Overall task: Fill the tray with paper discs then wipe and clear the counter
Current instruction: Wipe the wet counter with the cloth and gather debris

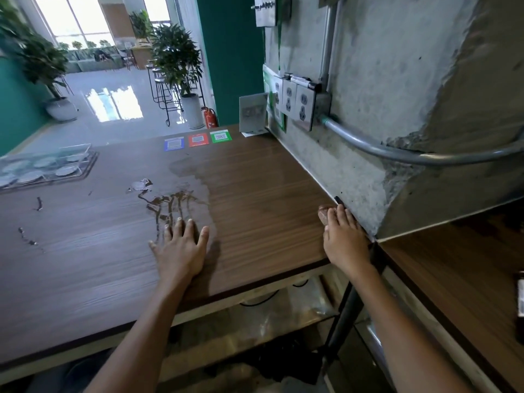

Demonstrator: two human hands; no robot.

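Observation:
A clear tray [85, 168] with several white paper discs in it lies at the far left of the wooden counter [255, 180]. My left hand [181, 248] rests flat on the counter, fingers spread, just below a patch of streaked water [170, 202]. My right hand [344, 242] lies against the concrete wall at the counter's right edge. Its fingertips touch a small brownish object [323, 212] next to a small black thing [338, 200]. Whether it grips the brownish object is unclear.
Blue, red and green QR stickers [197, 140] and a standing card [253, 113] sit at the back. Wall sockets [300, 106] and a metal conduit [397, 154] project on the right. Small dark crumbs [38, 204] dot the left. A second counter [453, 273] adjoins at right.

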